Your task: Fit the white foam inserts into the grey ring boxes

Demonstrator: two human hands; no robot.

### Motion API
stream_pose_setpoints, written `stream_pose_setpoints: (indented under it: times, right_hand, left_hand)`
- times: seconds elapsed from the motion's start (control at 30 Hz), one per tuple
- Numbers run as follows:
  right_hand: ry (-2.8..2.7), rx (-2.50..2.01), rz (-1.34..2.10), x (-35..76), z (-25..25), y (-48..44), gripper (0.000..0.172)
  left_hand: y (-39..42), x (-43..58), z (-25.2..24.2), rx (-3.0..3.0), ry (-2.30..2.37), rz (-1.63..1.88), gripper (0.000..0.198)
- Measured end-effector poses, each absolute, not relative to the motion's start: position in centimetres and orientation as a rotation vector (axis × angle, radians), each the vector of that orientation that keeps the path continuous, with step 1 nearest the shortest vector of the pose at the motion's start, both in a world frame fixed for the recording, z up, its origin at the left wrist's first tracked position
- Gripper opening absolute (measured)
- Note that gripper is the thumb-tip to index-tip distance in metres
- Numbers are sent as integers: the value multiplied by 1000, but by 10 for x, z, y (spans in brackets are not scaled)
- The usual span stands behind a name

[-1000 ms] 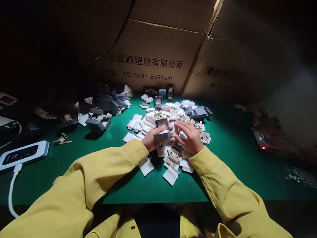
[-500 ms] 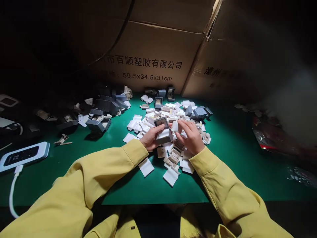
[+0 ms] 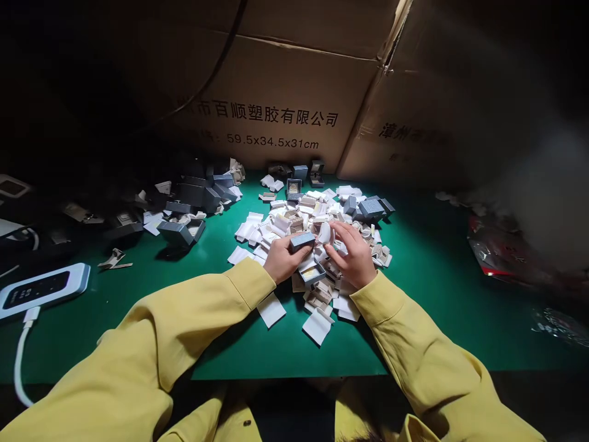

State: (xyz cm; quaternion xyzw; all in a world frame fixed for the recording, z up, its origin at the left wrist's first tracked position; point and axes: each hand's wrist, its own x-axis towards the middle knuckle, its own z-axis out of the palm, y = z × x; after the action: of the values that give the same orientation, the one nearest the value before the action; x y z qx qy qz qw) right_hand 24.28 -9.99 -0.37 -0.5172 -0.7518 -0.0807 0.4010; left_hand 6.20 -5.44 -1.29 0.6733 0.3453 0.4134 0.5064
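Note:
My left hand (image 3: 280, 261) is closed around a small blue-grey jewelry box (image 3: 302, 241), its lid swung open and tipped so the hollow side faces down and away. A pale lining shows in the part beneath. Just to the right, a curved white card insert (image 3: 325, 233) is pinched between the thumb and fingers of my right hand (image 3: 356, 256), close beside the box. Under and around both hands spreads a heap of folded white and beige card inserts (image 3: 251, 228). Two loose white cards lie nearest me, one being this white card (image 3: 318, 326).
More blue-grey boxes stand at the left (image 3: 177, 233), the right (image 3: 372, 209) and the back (image 3: 294, 188). A white device (image 3: 43, 288) with a cable lies at left on the green table (image 3: 285, 356). Large cardboard cartons (image 3: 285, 80) form a wall behind. A plastic bag (image 3: 497, 252) is at right.
In my left hand the box has been turned: its lid now shows its outer top edge and the lower part tilts toward me. My right hand still holds the white insert, now turned slightly.

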Motion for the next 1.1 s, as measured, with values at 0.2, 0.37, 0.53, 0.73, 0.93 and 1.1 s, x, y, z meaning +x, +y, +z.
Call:
stream_pose_setpoints:
  times: [0.2, 0.37, 0.53, 0.73, 0.93, 1.1]
  right_hand:
    - [-1841, -1312, -111, 242, -5, -101, 39]
    - [-1845, -1303, -38, 239, -4, -103, 40]
    - [-1855, -1255, -59, 237, -3, -104, 40]
    - [-1845, -1220, -72, 236, -1, -105, 40]
    - [-1800, -1171, 127, 229, -2, -109, 41]
    - [-1851, -1167, 186, 226, -5, -108, 41]
  left_hand:
    - [-59, 64, -4, 1679, 718, 1076, 43]
    - [-59, 65, -4, 1658, 790, 1206, 21]
    - [-54, 64, -7, 1742, 863, 1289, 22]
    - [-52, 62, -7, 1879, 867, 1238, 28]
    - [-51, 61, -11, 2009, 811, 1184, 57]
    - [-52, 62, -11, 1983, 777, 1201, 62]
